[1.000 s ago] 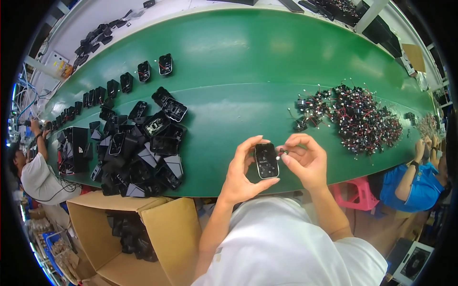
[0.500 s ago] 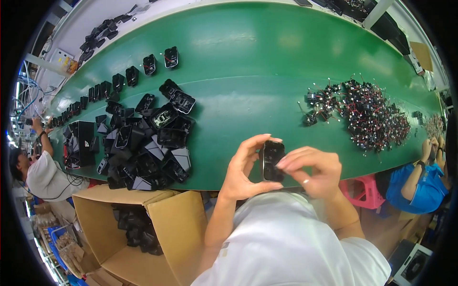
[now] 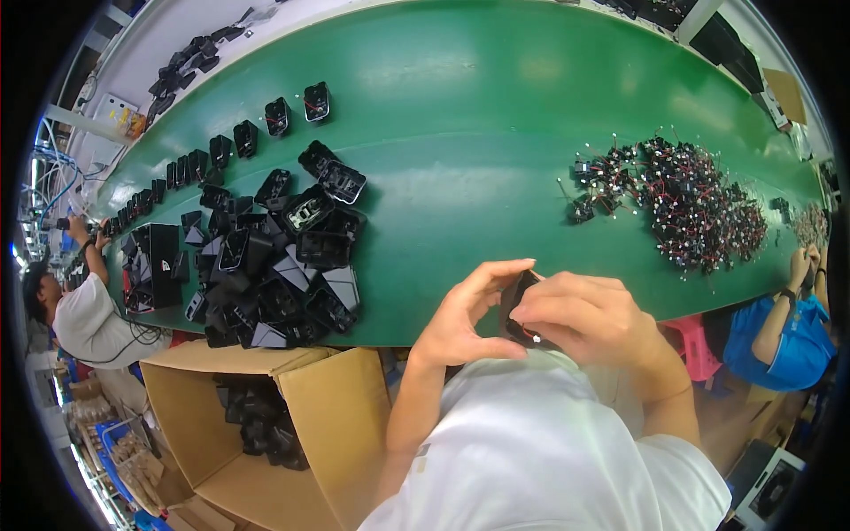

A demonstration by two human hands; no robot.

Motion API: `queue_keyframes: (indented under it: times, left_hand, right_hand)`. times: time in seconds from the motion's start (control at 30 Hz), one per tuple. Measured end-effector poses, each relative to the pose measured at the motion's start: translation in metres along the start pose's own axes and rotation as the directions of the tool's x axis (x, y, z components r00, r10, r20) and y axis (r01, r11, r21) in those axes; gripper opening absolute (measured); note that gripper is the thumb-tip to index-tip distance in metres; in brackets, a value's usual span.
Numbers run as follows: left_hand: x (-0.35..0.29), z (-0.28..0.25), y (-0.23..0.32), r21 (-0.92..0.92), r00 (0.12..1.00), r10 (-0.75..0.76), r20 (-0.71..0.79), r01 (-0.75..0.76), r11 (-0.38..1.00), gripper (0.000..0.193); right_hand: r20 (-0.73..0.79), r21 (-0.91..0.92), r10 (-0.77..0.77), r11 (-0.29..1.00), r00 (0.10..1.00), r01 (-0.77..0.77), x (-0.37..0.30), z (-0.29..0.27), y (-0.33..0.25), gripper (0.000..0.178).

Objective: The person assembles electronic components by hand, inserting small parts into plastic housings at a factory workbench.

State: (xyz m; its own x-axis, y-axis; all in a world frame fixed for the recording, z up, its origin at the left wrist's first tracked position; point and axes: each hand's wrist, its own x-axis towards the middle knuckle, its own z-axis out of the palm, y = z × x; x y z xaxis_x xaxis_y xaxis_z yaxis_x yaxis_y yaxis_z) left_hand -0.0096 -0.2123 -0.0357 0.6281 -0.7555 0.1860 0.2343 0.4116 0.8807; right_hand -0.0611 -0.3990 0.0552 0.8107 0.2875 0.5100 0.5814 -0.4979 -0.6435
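Close to my body, at the table's near edge, my left hand [image 3: 460, 320] grips a black plastic housing [image 3: 513, 305] between thumb and fingers. The housing is tilted, and much of it is hidden behind my right hand [image 3: 589, 320]. The fingers of that hand are pinched together at the housing's open side. Beneath them shows a small wired part [image 3: 535, 337], with a white connector and a bit of red wire; the rest of it is covered by my fingers.
Left on the green table [image 3: 460, 203] lies a heap of black housings [image 3: 274, 265], with a row of housings [image 3: 245, 139] behind. To the right is a pile of wired parts [image 3: 699, 208]. A cardboard box [image 3: 332, 434] holding black pieces stands lower left. Co-workers sit at both sides.
The housing has tilted in my left hand, so its open face is now less visible. My right hand has closed in over it, bringing the white connector against the housing.
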Motion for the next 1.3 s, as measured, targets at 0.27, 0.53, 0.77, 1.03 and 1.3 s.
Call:
queue_keyframes:
  times: [0.27, 0.53, 0.77, 1.03, 1.3]
  left_hand:
    - [0.001, -0.002, 0.002, 0.053, 0.993, 0.122, -0.007, -0.121, 0.991, 0.101]
    - [0.005, 0.002, 0.011, 0.361, 0.972, 0.22, -0.08, -0.177, 0.916, 0.086]
    - [0.005, 0.015, 0.031, 0.709, 0.943, 0.313, -0.112, -0.145, 0.69, 0.082]
    - [0.005, 0.013, 0.036, 0.909, 0.895, 0.42, -0.149, -0.043, 0.415, 0.09]
    - [0.035, -0.091, 0.067, 0.865, 0.582, 0.706, -0.403, 0.494, 0.087, 0.053]
  right_hand:
    - [-0.012, 0.088, 0.077, 0.993, 0.997, -0.076, -0.008, 0.004, 0.008, 0.034]
    - [0.03, 0.213, 0.352, 0.912, 0.935, -0.35, -0.013, 0.01, 0.0, 0.036]
    - [0.226, 0.729, 0.475, 0.497, 0.85, -0.471, -0.026, 0.019, 0.025, 0.033]
    - [0.481, 0.863, 0.389, -0.053, 0.786, -0.502, -0.026, 0.034, 0.045, 0.034]
    - [-0.033, -0.148, 0.056, 0.987, 0.998, -0.06, 0.138, 0.044, 0.13, 0.031]
